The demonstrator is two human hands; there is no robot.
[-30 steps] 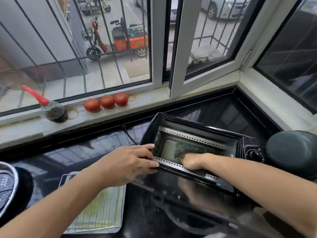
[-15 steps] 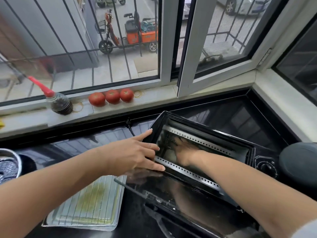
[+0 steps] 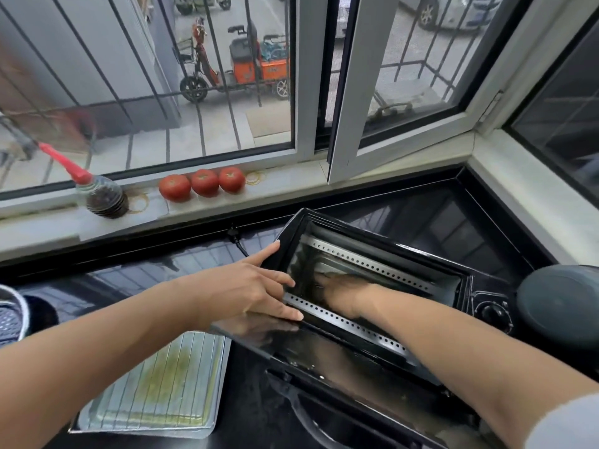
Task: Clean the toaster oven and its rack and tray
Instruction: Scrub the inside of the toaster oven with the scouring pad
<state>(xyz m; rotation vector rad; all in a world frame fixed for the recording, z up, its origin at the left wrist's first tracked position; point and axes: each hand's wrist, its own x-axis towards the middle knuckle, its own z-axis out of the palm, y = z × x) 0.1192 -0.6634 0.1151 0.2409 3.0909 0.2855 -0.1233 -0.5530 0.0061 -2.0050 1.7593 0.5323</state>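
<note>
now, mid-clean: the toaster oven (image 3: 372, 286) lies on its back on the black counter (image 3: 129, 273), door (image 3: 340, 367) open toward the person.

head view: left hand (image 3: 252, 291), fingers straight, braces the oven's left rim; right hand (image 3: 340, 291) is inside the cavity, grip too blurred to tell. rack (image 3: 171, 384) on tray (image 3: 97, 419) sits front-left, greenish film on it, so seemingly unwashed; tomatoes (image 3: 204, 183) line the sill.

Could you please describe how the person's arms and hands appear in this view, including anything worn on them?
Both forearms are bare. The left hand shows no glove, ring or watch, and its nails look short and unpainted. The right hand is blurred inside the toaster oven, so no detail can be told there. A pale grey sleeve edge shows on the right upper arm at the lower right corner.
</note>
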